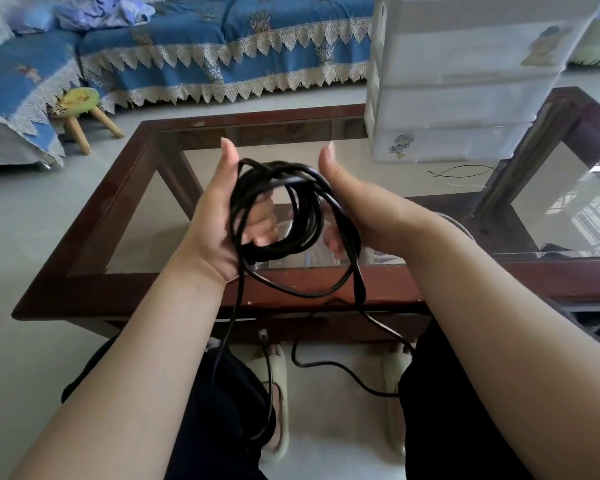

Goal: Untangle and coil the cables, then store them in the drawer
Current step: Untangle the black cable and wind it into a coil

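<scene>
Both hands raised, thumbs up | left hand (219,223) grips black cable coil (278,209) | right hand (354,209) grips its other side

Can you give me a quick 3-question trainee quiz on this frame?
1. True or false: the black cable is fully coiled, with no slack hanging down.
2. Where is the white drawer unit? A) on the floor by the stool B) on the glass table C) on the sofa
3. Fill in: besides the left hand, the coil is held by the ____.

Key
1. False: loose lengths trail down past the table edge toward the floor.
2. B, at the far right of the table.
3. right hand
</scene>
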{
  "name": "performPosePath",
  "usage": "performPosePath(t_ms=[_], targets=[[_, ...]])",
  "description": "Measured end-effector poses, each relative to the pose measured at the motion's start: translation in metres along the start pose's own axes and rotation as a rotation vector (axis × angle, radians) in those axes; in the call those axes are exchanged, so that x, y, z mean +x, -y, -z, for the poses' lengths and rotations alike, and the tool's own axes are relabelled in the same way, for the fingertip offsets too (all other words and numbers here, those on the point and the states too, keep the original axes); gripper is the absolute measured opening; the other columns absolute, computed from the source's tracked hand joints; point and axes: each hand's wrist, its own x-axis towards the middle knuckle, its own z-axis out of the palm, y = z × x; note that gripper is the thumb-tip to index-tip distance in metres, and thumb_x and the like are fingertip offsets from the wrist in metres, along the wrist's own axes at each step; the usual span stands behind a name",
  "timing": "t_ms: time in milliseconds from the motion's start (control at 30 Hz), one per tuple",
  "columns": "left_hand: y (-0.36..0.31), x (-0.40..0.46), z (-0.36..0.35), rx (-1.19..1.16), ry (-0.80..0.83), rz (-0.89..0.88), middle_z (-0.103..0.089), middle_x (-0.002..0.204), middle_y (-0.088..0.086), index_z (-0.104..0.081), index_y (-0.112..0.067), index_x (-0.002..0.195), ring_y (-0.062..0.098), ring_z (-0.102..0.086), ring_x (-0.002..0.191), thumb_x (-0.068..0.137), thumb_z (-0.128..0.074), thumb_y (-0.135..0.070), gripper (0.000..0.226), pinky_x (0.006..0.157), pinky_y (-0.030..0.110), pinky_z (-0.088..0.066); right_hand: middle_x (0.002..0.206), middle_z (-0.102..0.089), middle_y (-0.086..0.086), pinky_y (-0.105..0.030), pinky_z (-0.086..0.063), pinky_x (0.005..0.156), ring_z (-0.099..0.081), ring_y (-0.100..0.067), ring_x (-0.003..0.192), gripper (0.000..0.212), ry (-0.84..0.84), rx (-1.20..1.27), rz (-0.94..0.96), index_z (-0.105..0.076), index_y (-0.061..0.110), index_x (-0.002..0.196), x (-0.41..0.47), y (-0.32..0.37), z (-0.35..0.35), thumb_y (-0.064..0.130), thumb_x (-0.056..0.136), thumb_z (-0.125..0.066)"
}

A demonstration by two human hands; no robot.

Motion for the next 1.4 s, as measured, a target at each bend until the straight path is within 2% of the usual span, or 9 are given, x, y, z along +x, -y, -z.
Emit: performPosePath(t_ms=[100,200,400,633,733,867,1067,1200,1400], targets=[[-0.009,0.006,0.010,-0.367,0.303,0.082,-0.056,0.049,0.016,-0.058,0.004,0.073,0.028,-0.059,0.044,0.088,-0.047,-0.063,0.070,0.055,0.036,-0.050,0.101,-0.071,0.003,-0.032,-0.045,0.089,-0.064,-0.008,0.088,0.089,0.084,0.032,0.014,-0.066,0.024,0.110,0.006,-0.010,-0.011,0.089,0.062,-0.028],[-0.010,0.009,0.017,-0.401,0.303,0.087,-0.058,0.048,0.018,-0.059,0.007,0.078,0.030,-0.061,0.044,0.089,-0.046,-0.064,0.073,0.057,0.038,-0.054,0.134,-0.057,-0.006,-0.046,-0.029,0.113,-0.049,-0.018,0.128,0.110,0.084,0.235,0.073,-0.055,0.018,0.131,0.010,-0.019,-0.022,0.093,0.052,-0.047],[-0.009,0.008,0.001,-0.056,-0.234,-0.009,-0.031,0.029,-0.005,-0.047,-0.014,0.050,0.008,-0.030,0.022,0.092,-0.026,-0.069,0.072,0.035,0.019,-0.035,0.105,-0.068,0.001,-0.035,-0.045,0.095,-0.062,-0.013,0.104,0.062,0.147,0.380,0.161,-0.066,0.023,0.110,0.013,-0.027,-0.024,0.069,0.069,-0.060],[0.003,0.001,-0.001,0.431,-0.424,-0.078,-0.033,0.035,-0.004,-0.045,-0.016,0.055,0.013,-0.030,0.027,0.086,-0.045,-0.067,0.060,0.039,0.027,-0.029,0.115,-0.068,-0.008,-0.037,-0.056,0.067,-0.069,-0.024,0.099,0.081,0.040,0.530,-0.092,-0.062,0.013,0.121,0.011,-0.021,-0.023,0.076,0.077,-0.034],[0.003,-0.007,-0.001,0.788,-0.513,-0.167,-0.037,0.045,0.007,-0.044,-0.009,0.060,0.021,-0.033,0.040,0.082,-0.052,-0.071,0.067,0.050,0.041,-0.035,0.123,-0.064,-0.002,-0.042,-0.058,0.075,-0.070,-0.024,0.097,0.084,-0.038,0.290,-0.089,-0.058,0.017,0.126,0.008,-0.020,-0.014,0.079,0.072,-0.043],[0.003,-0.009,-0.009,1.070,-0.610,-0.205,-0.048,0.059,0.015,-0.054,-0.003,0.070,0.025,-0.045,0.051,0.076,-0.043,-0.069,0.067,0.056,0.040,-0.041,0.095,-0.067,0.004,-0.037,-0.058,0.079,-0.070,-0.016,0.080,0.027,-0.214,-0.067,0.210,-0.062,0.019,0.107,-0.001,-0.019,-0.016,0.039,0.089,-0.059],[0.004,-0.011,-0.006,1.047,-0.638,-0.190,-0.041,0.049,0.008,-0.044,-0.008,0.062,0.022,-0.041,0.046,0.088,-0.045,-0.065,0.063,0.053,0.034,-0.038,0.075,-0.070,0.007,-0.025,-0.054,0.059,-0.064,-0.009,0.064,0.014,-0.518,0.117,0.518,-0.064,0.022,0.088,-0.012,-0.026,-0.024,0.009,0.091,-0.059],[0.001,-0.010,-0.001,1.038,-0.756,-0.175,-0.042,0.044,-0.004,-0.039,-0.017,0.055,0.021,-0.047,0.048,0.092,-0.045,-0.062,0.058,0.055,0.036,-0.047,0.074,-0.069,0.002,-0.037,-0.058,0.076,-0.068,-0.018,0.078,0.009,-0.540,0.296,0.607,-0.060,0.015,0.088,-0.033,-0.028,-0.023,0.018,0.092,-0.052],[-0.004,-0.006,0.014,0.902,-0.859,-0.153,-0.037,0.040,-0.006,-0.043,-0.017,0.059,0.016,-0.035,0.037,0.088,-0.054,-0.062,0.055,0.039,0.024,-0.033,0.057,-0.041,0.002,-0.028,-0.043,0.060,-0.047,-0.015,0.056,0.030,-0.690,0.584,0.563,-0.051,0.012,0.081,-0.054,-0.040,-0.021,0.023,0.103,-0.034]])
